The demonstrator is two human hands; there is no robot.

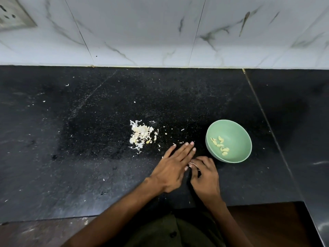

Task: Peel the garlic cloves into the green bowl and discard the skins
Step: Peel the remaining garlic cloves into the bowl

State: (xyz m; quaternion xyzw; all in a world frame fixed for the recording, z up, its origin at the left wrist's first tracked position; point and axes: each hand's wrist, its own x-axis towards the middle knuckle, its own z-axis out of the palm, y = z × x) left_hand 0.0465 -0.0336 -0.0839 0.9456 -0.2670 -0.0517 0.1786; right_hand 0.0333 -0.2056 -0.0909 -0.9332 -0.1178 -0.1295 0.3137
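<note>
A black speckled stone desk (106, 157) runs under a white marble-veined tiled wall (142, 32), with a metal socket plate (12, 15) at 10 o'clock. At 3 o'clock a round pale green bowl (236, 129) holds peeled garlic cloves (220, 145). A heap of papery white garlic skins (140, 134) lies at centre. At 5 o'clock, the left hand (173, 168) lies flat with fingers straight; the right hand (204, 173) curls round a scrap of skin (192, 164).

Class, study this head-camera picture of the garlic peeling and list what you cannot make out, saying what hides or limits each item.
- What the right hand pinches: only a pale scrap shows at its curled fingers, so skin or clove is unclear.
- Counter under the left hand: covered by the flat palm.
- Exact count of peeled cloves in the green bowl: small and overlapping.
- Wall socket: cut off by the top-left edge.
- Whether the skin pile hides cloves: too small to tell.
</note>
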